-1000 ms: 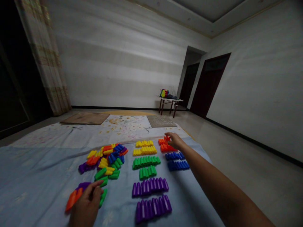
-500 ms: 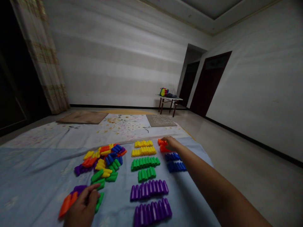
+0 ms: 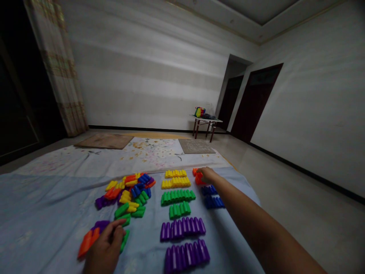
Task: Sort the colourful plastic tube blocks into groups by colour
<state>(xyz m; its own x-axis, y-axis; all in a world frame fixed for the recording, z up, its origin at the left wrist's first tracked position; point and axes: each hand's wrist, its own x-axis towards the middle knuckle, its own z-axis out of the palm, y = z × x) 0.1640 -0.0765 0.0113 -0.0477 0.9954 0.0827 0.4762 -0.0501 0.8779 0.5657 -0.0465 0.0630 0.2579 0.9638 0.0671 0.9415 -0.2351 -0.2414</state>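
Observation:
My right hand (image 3: 207, 175) reaches over the orange pieces (image 3: 199, 178) at the far right; its fingers touch or cover some of them, and what they hold is hidden. Near the front left, my left hand (image 3: 110, 241) rests beside green pieces (image 3: 124, 240) and orange pieces (image 3: 88, 242), fingers bent, with its grip unclear. A mixed pile (image 3: 137, 186) of coloured pieces lies beyond it. In the middle stand rows of yellow pieces (image 3: 176, 182), green pieces (image 3: 178, 196) and purple pieces (image 3: 186, 255). Blue pieces (image 3: 213, 201) lie below my right hand.
A light blue cloth (image 3: 142, 243) lies under the pieces, with a floral sheet (image 3: 154, 152) behind. Two flat mats, one brown (image 3: 105, 141) and one patterned (image 3: 196, 146), lie farther back. A small table (image 3: 207, 119) stands by the wall.
The view has shifted slightly, so everything sits a little farther right. My right hand stays at the orange pieces and my left hand by the front left pieces.

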